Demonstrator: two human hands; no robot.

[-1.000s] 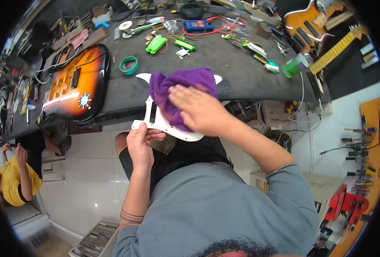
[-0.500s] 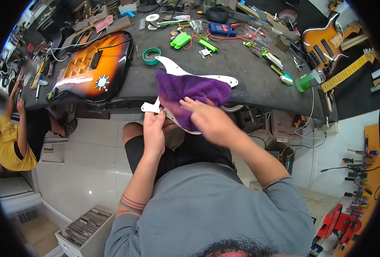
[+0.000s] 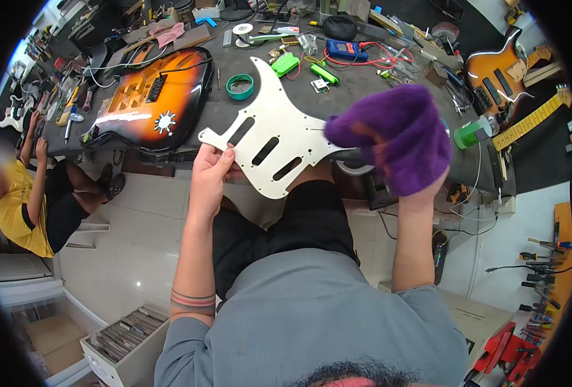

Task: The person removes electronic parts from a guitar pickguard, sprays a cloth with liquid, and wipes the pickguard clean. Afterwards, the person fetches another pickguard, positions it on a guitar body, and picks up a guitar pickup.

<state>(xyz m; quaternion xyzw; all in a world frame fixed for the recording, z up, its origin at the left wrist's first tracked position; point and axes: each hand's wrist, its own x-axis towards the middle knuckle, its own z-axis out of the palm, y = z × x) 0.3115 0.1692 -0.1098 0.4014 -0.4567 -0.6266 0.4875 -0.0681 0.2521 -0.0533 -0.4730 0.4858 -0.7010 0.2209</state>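
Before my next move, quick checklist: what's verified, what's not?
1. Left hand on the white pickguard: ok, thumb over its near left edge.
2. Right hand has the purple cloth: ok, though the cloth hides most of the hand.
3. Three slots uncovered: ok, all in plain view.
4. Cloth not touching the pickguard: cannot tell, they meet in this view near the right tip.
5. Surface free of smudges: cannot tell, too fine to see.
6. Bench clear beyond the pickguard: not ok, teal ring and green parts lie there.

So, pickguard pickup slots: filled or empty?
Empty: all three slots in the white pickguard show as open cutouts, with nothing fitted in them.
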